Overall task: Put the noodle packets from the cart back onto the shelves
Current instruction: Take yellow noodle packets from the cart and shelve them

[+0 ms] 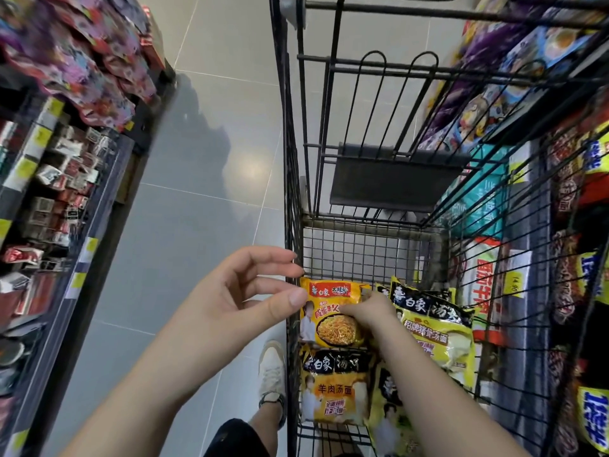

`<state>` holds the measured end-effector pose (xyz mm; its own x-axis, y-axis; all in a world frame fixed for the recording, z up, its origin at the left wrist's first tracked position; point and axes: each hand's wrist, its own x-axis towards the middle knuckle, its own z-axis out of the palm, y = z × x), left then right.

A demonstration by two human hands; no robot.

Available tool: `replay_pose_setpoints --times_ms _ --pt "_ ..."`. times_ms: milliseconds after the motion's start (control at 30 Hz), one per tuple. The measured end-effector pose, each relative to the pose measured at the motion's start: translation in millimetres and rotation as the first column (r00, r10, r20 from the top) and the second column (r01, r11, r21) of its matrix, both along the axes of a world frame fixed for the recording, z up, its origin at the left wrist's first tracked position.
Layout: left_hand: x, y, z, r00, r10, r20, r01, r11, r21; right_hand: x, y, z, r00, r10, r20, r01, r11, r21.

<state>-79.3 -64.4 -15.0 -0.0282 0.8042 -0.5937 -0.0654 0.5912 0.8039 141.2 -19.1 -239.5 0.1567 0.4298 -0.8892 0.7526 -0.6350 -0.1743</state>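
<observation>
Inside the black wire cart point(290, 179) lie several yellow noodle packets. My right hand point(369, 313) reaches down into the cart and grips an orange-yellow noodle packet point(329, 315) by its right edge. My left hand point(244, 298) hovers just outside the cart's left wall, fingers loosely spread, thumb tip near the packet's left edge, holding nothing. Below it lies a yellow packet with a black band point(333, 387). A larger yellow packet point(438, 334) leans at the right.
A shelf point(66, 199) of small red and white boxes and bagged snacks runs along the left. Noodle shelves point(573, 258) with packets stand at the right behind the cart. Grey tiled floor point(197, 192) lies between. My shoe point(272, 374) stands beside the cart.
</observation>
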Motion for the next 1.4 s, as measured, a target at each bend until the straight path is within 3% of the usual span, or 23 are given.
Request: replay_pose_setpoints --times_ms 467,733,867,1067,1233,1400 --pt "23.8 5.2 -16.9 0.997 0.062 0.043 -0.061 0.998 -0.026 25.2 -8.2 16.3 0.960 -0.083 -0.267 0.126 0.981 0.149" --pt "53.6 9.6 -28.8 0.998 0.046 0.032 -0.045 0.999 -0.028 79.7 10.6 87.8 0.824 -0.151 -0.545 0.313 0.925 0.217" --pt "69.5 7.1 -42.9 0.996 0.060 -0.062 -0.063 0.997 -0.042 117.5 9.7 112.2 0.803 -0.190 -0.564 0.393 0.881 0.262" --pt "100.8 -2.9 -86.6 0.962 -0.055 -0.266 0.029 0.994 -0.102 160.3 -11.0 128.7 0.690 -0.299 -0.660 0.596 0.752 0.282" --pt "125.2 -14.0 -134.8 0.952 0.081 -0.296 -0.141 0.972 -0.188 181.0 -36.7 130.6 0.676 -0.321 -0.663 0.612 0.745 0.263" --pt "136.8 -26.0 -184.3 0.892 0.154 -0.425 -0.274 0.932 -0.238 185.4 -49.7 134.8 0.646 -0.343 -0.682 0.648 0.718 0.253"
